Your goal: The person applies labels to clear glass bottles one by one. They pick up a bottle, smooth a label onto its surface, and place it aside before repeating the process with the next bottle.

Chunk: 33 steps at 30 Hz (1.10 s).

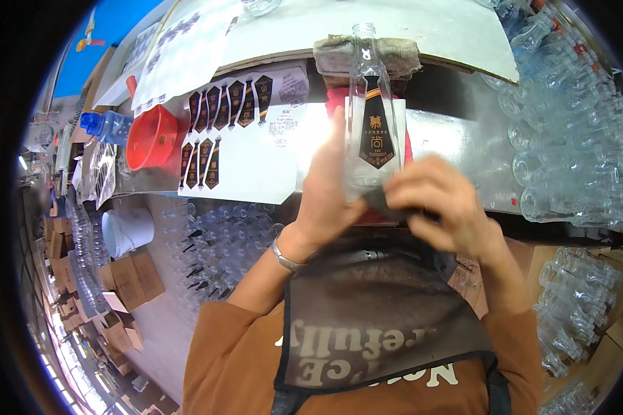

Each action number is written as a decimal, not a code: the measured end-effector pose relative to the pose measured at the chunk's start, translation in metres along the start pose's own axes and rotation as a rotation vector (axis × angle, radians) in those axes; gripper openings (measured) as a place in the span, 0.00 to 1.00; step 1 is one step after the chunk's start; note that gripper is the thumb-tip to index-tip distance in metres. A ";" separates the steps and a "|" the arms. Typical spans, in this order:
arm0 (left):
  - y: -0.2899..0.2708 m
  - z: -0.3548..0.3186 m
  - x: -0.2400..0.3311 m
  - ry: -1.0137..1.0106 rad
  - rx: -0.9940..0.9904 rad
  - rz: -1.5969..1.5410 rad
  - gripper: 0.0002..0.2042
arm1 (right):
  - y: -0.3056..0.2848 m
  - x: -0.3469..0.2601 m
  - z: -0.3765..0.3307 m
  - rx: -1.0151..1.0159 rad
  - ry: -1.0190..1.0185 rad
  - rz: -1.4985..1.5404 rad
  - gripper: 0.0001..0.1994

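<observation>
A clear glass bottle lies on its back in front of me, its neck pointing away. A black pointed label with gold print sits on its front. My left hand is closed on the bottle's left side, the thumb near its base. Curled and blurred by motion, my right hand is at the bottle's lower right end. A dark thing shows under its fingers, too unclear to name. Beneath the bottle's neck is a folded, worn cloth; red material shows beside the bottle.
Left of the bottle, a white backing sheet carries several black labels. Past it stand a red plastic container and a blue-capped bottle. Clear bottles crowd the right side; more bottles stand low on the left, near a white bucket.
</observation>
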<state>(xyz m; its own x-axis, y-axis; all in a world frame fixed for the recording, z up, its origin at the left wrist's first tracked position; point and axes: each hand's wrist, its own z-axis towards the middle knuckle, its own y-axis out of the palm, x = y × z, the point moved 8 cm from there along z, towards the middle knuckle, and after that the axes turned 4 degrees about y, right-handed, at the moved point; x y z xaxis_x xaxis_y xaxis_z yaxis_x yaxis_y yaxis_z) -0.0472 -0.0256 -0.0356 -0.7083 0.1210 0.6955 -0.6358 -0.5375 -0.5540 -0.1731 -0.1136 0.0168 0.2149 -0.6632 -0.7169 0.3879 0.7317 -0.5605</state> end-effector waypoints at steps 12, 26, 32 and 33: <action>0.004 0.008 -0.008 -0.302 0.084 -0.841 0.52 | 0.031 0.079 -0.019 0.079 0.788 0.771 0.31; 0.000 -0.011 -0.001 -0.005 0.032 0.015 0.46 | 0.002 0.024 -0.010 0.103 0.616 -0.104 0.19; 0.002 -0.020 -0.011 -0.041 -0.003 -0.033 0.46 | 0.011 0.020 -0.004 0.095 0.617 -0.154 0.22; 0.004 -0.022 -0.013 -0.043 -0.004 -0.038 0.46 | 0.011 0.017 -0.003 0.080 0.654 -0.139 0.22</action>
<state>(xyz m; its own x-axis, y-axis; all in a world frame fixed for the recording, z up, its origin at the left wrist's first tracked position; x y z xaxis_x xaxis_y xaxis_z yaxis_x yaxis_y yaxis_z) -0.0472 -0.0111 -0.0564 -0.6695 0.1052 0.7353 -0.6634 -0.5301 -0.5282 -0.1681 -0.1165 -0.0027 -0.4193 -0.4996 -0.7580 0.4437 0.6157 -0.6512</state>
